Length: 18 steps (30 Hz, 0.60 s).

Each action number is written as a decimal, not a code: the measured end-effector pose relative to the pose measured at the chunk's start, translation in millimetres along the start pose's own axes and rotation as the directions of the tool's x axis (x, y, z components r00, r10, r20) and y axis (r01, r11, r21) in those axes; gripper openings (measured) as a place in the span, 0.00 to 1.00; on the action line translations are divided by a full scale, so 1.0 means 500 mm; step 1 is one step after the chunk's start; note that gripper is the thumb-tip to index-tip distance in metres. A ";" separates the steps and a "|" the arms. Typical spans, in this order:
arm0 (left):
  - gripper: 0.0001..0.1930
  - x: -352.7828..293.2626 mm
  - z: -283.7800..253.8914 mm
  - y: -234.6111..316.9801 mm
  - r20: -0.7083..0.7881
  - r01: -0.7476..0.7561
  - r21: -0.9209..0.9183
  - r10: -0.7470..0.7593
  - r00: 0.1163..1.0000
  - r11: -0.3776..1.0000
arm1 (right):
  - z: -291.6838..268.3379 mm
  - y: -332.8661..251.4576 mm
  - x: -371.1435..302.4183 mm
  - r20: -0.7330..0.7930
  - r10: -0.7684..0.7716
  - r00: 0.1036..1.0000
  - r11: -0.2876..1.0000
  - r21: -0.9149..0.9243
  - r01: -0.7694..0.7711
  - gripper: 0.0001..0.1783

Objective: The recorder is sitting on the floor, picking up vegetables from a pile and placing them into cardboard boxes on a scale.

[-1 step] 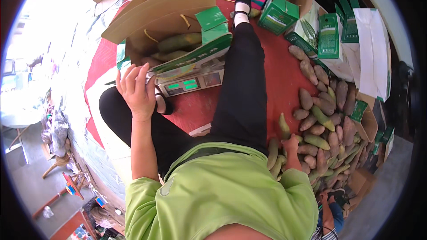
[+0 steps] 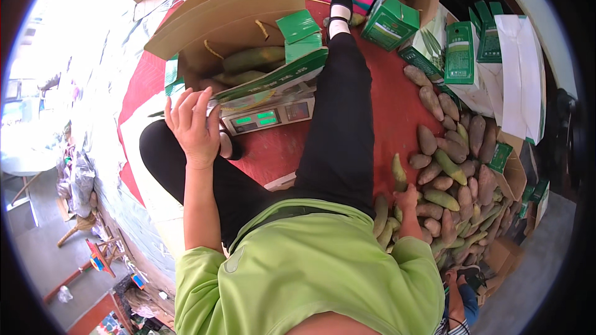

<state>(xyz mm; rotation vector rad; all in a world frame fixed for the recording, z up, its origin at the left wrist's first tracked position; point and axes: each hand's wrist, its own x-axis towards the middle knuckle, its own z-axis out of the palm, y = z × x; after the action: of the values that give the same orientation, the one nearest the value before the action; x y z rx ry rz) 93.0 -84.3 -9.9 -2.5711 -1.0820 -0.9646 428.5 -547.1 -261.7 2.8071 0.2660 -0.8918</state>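
My left hand point(image 2: 194, 127) is raised at the near left corner of an open cardboard box point(image 2: 192, 25), fingers loosely curled and apart. The fingertips reach the box edge; whether they press on it, I cannot tell. Inside the box lie several long green radishes point(image 2: 251, 59). The box stands on a weighing scale point(image 2: 264, 119) with green lit digits. Beside my right thigh, my right hand point(image 2: 406, 201) is closed round the lower end of an upright green radish point(image 2: 398, 172). Its fingers are partly hidden. A large heap of green and brown radishes point(image 2: 464, 195) spreads right of this hand.
Green and white cartons point(image 2: 459, 56) stand at the far right, with an open carton point(image 2: 391, 18) beside them. Red sheeting point(image 2: 394, 99) covers the floor. My foot point(image 2: 339, 12) rests beyond the box. Another person's arm point(image 2: 456, 304) shows at the lower right.
The radish in my right hand has moved slightly up and to the right. My left hand stays by the box corner. The whole view has shifted a little.
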 end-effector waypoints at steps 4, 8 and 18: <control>0.20 -0.002 -0.004 -0.004 -0.019 0.009 -0.017 -0.009 1.000 1.000 | -0.111 -0.084 0.080 -0.164 -0.292 0.942 0.785 0.521 0.334 0.34; 0.19 -0.002 -0.009 -0.005 -0.032 0.023 -0.054 -0.025 0.999 0.998 | -0.362 -0.273 -0.001 -0.459 -0.503 0.732 0.428 0.604 0.672 0.29; 0.18 0.005 -0.014 -0.008 -0.078 0.064 -0.043 -0.067 0.995 0.997 | -0.712 -0.671 -0.292 -0.620 -0.745 0.244 -0.256 0.605 0.754 0.30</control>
<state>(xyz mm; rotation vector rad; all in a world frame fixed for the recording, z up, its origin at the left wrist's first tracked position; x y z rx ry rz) 88.1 -82.8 -3.4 -2.5194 -1.1432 -1.1060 432.2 -158.4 69.1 3.1557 2.6959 -1.5567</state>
